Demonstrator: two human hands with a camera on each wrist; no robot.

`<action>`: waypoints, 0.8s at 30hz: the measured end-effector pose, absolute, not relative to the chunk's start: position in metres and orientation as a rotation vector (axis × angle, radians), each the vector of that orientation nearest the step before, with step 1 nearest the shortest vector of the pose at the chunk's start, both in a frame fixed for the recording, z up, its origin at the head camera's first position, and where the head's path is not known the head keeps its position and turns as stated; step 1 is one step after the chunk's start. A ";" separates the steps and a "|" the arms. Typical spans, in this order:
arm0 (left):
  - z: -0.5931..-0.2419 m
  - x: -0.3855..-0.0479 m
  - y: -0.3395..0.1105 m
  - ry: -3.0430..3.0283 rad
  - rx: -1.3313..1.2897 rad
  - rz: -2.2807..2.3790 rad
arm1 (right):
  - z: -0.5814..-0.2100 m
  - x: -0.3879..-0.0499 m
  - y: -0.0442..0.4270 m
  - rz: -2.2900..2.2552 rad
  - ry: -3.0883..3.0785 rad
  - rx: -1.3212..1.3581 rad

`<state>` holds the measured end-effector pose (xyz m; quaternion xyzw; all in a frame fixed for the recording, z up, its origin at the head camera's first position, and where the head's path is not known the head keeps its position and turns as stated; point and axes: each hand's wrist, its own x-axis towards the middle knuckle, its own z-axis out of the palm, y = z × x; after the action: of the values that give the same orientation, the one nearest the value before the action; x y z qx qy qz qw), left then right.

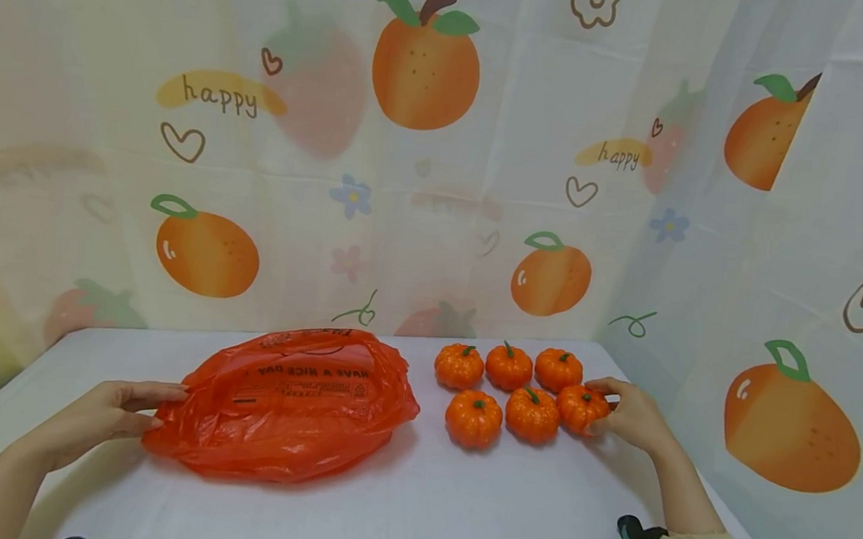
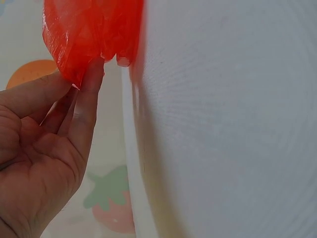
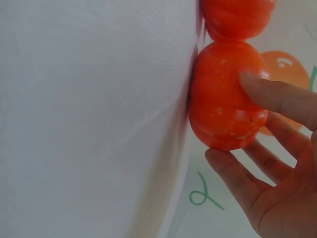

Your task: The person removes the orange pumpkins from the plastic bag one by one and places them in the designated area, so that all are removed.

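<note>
A red plastic bag (image 1: 292, 435) with printed lettering lies puffed out on the left half of the table. At its left end, my left hand (image 1: 94, 420) pinches the film between thumb and fingers; the left wrist view has the bag's corner (image 2: 74, 54) between them. On the right, several small orange toy pumpkins with green stems stand in two rows. My right hand (image 1: 639, 418) grips the front-right pumpkin (image 1: 579, 409) from its right side. In the right wrist view, thumb and fingers lie around that pumpkin (image 3: 223, 99), which still sits against the tabletop.
Other pumpkins stand close by: the front-middle one (image 1: 532, 417), the front-left one (image 1: 473, 421) and the back-right one (image 1: 556, 368). A white cloth covers the table (image 1: 415, 510). Fruit-printed curtains (image 1: 468, 180) hang behind and at the right. A dark object (image 1: 638, 536) shows by the right sleeve.
</note>
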<state>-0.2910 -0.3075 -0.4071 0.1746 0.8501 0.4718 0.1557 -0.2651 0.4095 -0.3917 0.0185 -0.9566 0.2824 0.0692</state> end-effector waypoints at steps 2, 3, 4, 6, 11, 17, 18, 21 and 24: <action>-0.407 -0.291 -0.307 2.439 0.499 1.349 | -0.392 -0.266 0.410 0.852 -2.882 0.067; -0.406 -0.291 -0.307 2.441 0.501 1.349 | -0.392 -0.266 0.411 0.853 -2.886 0.071; -0.406 -0.291 -0.307 2.441 0.504 1.351 | -0.392 -0.267 0.411 0.855 -2.888 0.075; -0.406 -0.291 -0.307 2.439 0.500 1.356 | -0.391 -0.267 0.412 0.860 -2.896 0.079; -0.407 -0.290 -0.308 2.432 0.507 1.365 | -0.387 -0.268 0.412 0.876 -2.943 0.090; -0.407 -0.291 -0.308 2.427 0.505 1.367 | -0.383 -0.269 0.412 0.871 -3.029 0.026; -0.407 -0.290 -0.308 2.427 0.508 1.369 | -0.382 -0.269 0.413 0.871 -3.038 0.027; -0.408 -0.290 -0.308 2.428 0.514 1.376 | -0.380 -0.269 0.413 0.897 -3.043 0.031; -0.407 -0.290 -0.307 2.427 0.504 1.375 | -0.377 -0.270 0.414 0.933 -3.035 0.021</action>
<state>-0.2905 -0.3073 -0.4071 0.1756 0.8461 0.4794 0.1531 -0.2695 0.4138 -0.3774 0.0067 -0.9557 0.2937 -0.0170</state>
